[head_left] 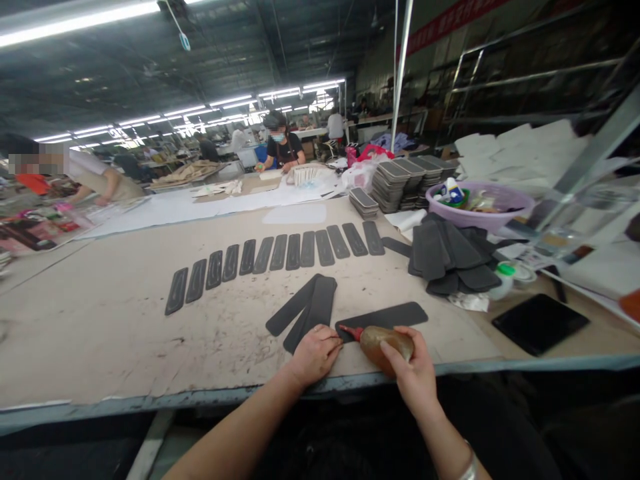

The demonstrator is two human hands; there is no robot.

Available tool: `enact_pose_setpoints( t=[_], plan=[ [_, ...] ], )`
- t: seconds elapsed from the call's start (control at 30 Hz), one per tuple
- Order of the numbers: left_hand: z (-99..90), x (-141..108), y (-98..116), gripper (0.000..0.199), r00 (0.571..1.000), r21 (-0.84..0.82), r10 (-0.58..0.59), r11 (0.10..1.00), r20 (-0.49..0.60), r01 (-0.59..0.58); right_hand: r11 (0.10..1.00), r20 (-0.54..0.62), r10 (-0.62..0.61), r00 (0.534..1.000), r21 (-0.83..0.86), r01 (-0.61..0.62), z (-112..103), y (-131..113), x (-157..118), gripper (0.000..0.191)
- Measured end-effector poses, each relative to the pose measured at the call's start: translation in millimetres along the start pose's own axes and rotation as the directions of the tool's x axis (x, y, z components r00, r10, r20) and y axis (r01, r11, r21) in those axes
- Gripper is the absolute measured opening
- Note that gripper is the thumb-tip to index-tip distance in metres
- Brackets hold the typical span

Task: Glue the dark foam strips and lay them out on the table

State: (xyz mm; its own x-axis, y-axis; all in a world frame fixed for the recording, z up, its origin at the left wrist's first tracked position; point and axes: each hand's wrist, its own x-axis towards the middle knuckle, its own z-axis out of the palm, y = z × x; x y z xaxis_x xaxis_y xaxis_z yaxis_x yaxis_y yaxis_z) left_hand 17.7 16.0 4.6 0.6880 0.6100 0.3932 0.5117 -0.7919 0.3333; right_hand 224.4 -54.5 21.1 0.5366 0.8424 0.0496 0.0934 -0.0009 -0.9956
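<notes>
In the head view my right hand [417, 370] is wrapped around a squeeze bottle [384, 347] of brownish glue, tilted onto its side. Its red nozzle [351, 331] points left, over the left end of a dark grey rounded strip [390, 315] lying flat near the table's front edge. My left hand [315, 352] is closed, its fingertips pressed together at that same end of the strip. Partly under or behind the left hand, two more dark strips [320, 300] overlap in a V shape. Beyond them, a row of dark pieces [294, 251] carries shiny outlines on top.
At the right lie a loose pile of dark strips [450, 253], a purple basin [480, 217] with small items, and a black flat panel [540, 323]. Stacks of dark pieces [393, 180] stand behind. A co-worker [285, 150] sits across the table; another person [100, 173] leans at left.
</notes>
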Motion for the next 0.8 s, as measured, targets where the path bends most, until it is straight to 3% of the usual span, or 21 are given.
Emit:
enact_pose_setpoints(
  t=[0.13,0.33,0.53,0.8],
  plan=[
    [1.4,0.0,-0.7,0.022,1.0,0.012,0.015,1.0,-0.01,-0.015,0.993,-0.059,-0.06,0.996,-0.103,0.054,-4.2,3.4,1.5,0.046],
    [1.8,-0.5,-0.8,0.023,1.0,0.033,-0.001,0.999,0.011,0.001,0.98,-0.216,-0.126,0.968,-0.18,0.087,-27.7,6.2,9.9,0.046],
    [2.1,-1.1,-0.5,0.022,1.0,0.029,-0.015,0.999,-0.008,0.015,0.95,-0.426,-0.171,0.888,-0.312,0.033,-53.4,2.5,21.8,0.049],
    [2.5,-1.0,-1.0,0.021,1.0,0.036,0.002,0.999,-0.024,-0.001,0.902,-0.547,-0.299,0.782,-0.43,0.044,-68.4,14.7,38.7,0.053]
  ],
)
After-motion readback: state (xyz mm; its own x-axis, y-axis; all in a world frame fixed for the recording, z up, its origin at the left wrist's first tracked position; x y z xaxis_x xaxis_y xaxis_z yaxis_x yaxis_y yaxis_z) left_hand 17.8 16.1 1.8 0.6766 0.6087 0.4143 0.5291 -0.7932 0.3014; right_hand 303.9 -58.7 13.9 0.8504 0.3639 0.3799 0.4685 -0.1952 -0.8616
